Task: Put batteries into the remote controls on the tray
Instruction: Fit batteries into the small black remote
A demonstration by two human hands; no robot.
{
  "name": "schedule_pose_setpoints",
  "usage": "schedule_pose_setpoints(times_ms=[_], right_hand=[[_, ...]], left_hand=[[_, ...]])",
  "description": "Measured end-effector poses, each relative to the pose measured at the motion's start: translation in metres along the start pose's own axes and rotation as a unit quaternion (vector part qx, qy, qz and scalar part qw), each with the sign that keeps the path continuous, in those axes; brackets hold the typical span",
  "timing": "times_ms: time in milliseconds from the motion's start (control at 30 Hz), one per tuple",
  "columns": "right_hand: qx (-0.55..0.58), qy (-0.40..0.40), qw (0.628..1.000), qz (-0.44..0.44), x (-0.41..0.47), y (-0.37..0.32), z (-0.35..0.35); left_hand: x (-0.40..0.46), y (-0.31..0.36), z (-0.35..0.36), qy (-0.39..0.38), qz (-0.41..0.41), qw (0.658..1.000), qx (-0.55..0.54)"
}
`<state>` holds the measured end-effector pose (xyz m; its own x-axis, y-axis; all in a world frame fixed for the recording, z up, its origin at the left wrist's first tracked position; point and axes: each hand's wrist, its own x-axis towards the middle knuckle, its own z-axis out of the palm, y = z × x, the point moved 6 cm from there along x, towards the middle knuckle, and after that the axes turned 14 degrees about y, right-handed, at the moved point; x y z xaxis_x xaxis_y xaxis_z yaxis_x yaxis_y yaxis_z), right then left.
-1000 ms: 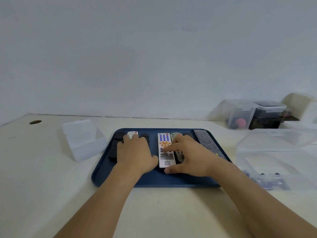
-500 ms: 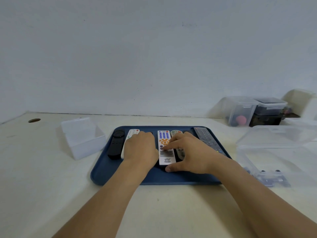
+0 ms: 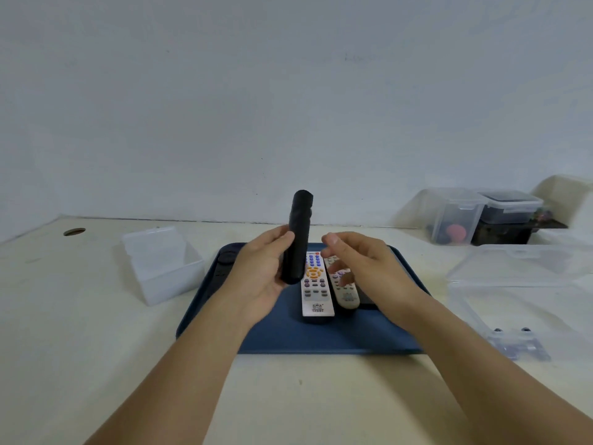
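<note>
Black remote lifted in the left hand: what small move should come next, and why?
Probably bring the right hand onto the black remote to open its back cover. The left hand holds it upright above the tray, the right hovers beside it holding nothing, and the batteries remain in their clear box.

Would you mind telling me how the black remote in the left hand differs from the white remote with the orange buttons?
The black remote is lifted nearly upright above the tray, gripped by the left hand; the white remote lies flat on the tray, untouched. The black remote shows a plain dark surface with no buttons visible; the white remote lies face up with blue, orange and grey buttons. Both are long and slim.
</note>
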<state>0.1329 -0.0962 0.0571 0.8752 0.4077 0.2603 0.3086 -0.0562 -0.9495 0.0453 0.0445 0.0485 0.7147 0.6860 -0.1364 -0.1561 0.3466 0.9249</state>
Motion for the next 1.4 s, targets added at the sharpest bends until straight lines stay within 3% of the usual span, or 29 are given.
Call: schedule_pose_setpoints(times_ms=[67,133,233,400,467,567,733,833,933,1033,1200,1267,1400], right_hand=[[0.094,-0.017,0.992,0.085,-0.001,0.004,0.003],[0.162,-0.02,0.978,0.132,-0.002,0.006,0.002],[0.175,0.021,0.974,0.143,0.004,0.011,-0.009],[0.267,0.022,0.956,0.121,0.009,0.006,-0.015],[0.266,-0.009,0.956,0.124,0.007,0.005,-0.01],[0.192,-0.095,0.971,0.109,-0.006,0.005,0.004],[0.152,-0.117,0.978,0.084,-0.016,0.007,0.019],[0.12,-0.141,0.979,0.09,-0.02,0.003,0.02],[0.001,-0.064,0.996,0.063,-0.008,-0.003,-0.002],[0.067,0.046,0.994,0.074,0.008,-0.002,-0.025],[0.148,0.022,0.987,0.052,0.014,0.007,-0.018],[0.153,0.049,0.986,0.052,0.018,0.012,-0.023],[0.163,0.082,0.981,0.065,0.023,0.014,-0.029]], left_hand=[[-0.01,-0.008,0.013,-0.045,-0.002,0.999,0.011],[-0.013,-0.015,0.021,-0.081,0.067,0.989,0.105],[-0.014,-0.016,0.027,-0.107,0.165,0.955,0.222],[-0.006,0.008,0.002,0.07,0.206,0.969,0.116],[0.0,0.01,-0.006,0.09,0.177,0.98,0.028],[0.004,0.006,-0.005,0.06,0.129,0.988,-0.061],[-0.009,-0.006,0.019,-0.053,0.127,0.99,0.032],[-0.014,-0.008,0.026,-0.075,0.155,0.981,0.09],[-0.012,-0.002,0.02,-0.049,0.213,0.962,0.161],[-0.014,-0.007,0.022,-0.101,0.162,0.964,0.184],[-0.026,-0.026,0.033,-0.221,0.063,0.953,0.199],[-0.022,-0.024,0.033,-0.209,0.065,0.958,0.185],[-0.012,-0.015,0.024,-0.158,0.143,0.937,0.277]])
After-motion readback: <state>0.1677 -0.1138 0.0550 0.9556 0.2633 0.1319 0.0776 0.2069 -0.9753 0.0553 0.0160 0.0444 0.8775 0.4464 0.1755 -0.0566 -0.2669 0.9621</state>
